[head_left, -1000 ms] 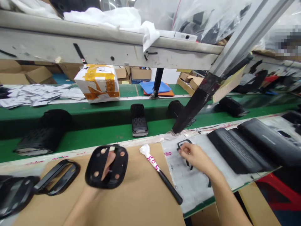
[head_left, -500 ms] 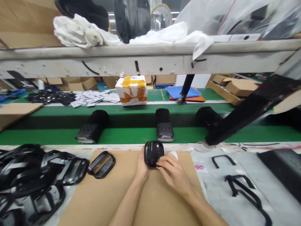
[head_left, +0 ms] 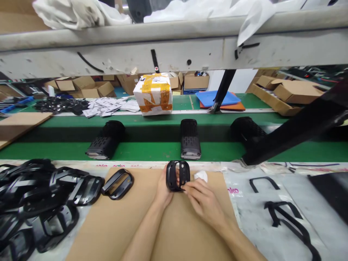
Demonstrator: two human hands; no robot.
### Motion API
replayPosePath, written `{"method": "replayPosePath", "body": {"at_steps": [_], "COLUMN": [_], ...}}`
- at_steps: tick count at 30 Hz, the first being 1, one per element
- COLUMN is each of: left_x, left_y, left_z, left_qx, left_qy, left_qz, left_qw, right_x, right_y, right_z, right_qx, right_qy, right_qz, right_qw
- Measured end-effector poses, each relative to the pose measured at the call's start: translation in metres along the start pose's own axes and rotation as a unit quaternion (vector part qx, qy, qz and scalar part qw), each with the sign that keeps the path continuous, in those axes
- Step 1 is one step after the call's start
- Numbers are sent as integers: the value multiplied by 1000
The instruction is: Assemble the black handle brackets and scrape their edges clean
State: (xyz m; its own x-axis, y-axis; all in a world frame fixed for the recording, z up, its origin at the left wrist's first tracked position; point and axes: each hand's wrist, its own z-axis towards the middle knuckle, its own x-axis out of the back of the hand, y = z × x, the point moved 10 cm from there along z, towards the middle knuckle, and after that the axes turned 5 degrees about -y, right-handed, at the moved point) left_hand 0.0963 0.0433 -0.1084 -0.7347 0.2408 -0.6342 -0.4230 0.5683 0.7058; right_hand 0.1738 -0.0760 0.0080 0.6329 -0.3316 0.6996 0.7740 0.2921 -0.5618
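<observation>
My left hand (head_left: 163,191) holds a small black plastic frame (head_left: 185,174) upright over the brown cardboard sheet (head_left: 174,224). The frame has rounded corners, a long opening and a bar along one side, and some left fingers show through the opening. At the frame's lower right corner, my right hand (head_left: 205,201) pinches with thumb and fingertips; whether a small piece is also between them is hidden. Just behind the right hand is a crumpled white piece (head_left: 201,176). A similar black frame (head_left: 118,184) lies on the cardboard to the left.
Many more black frames (head_left: 35,203) are heaped at left. Black foam-like strips (head_left: 292,223) lie on the plastic-covered right side. Black perforated housings (head_left: 190,139) rest on the green belt (head_left: 152,152). A slanted black post (head_left: 293,127) and a low shelf beam (head_left: 174,50) stand ahead.
The frame has been turned in my hands, so its opening and bar now show. My hands stay close to the same place. The head view has tilted downward.
</observation>
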Motion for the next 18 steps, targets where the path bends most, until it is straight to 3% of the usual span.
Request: {"method": "replayPosePath", "body": {"at_steps": [5,12,18], "left_x": [-5,-5,-20], "left_y": [5,10,17], "left_z": [-4,-3,-5], "left_qx": [-13,17,18], "left_qy": [7,-5,-115], "left_qz": [9,52,111], "left_qw": [1000,999,987], "right_x": [6,-17,-22], "right_y": [5,12,13], "right_z": [-2,-3,-4], "right_qx": [-27,-11,-15], "right_qy": [31,-69,-95], "right_qz": [-25,-35,-10], "right_qw": [999,997,995]}}
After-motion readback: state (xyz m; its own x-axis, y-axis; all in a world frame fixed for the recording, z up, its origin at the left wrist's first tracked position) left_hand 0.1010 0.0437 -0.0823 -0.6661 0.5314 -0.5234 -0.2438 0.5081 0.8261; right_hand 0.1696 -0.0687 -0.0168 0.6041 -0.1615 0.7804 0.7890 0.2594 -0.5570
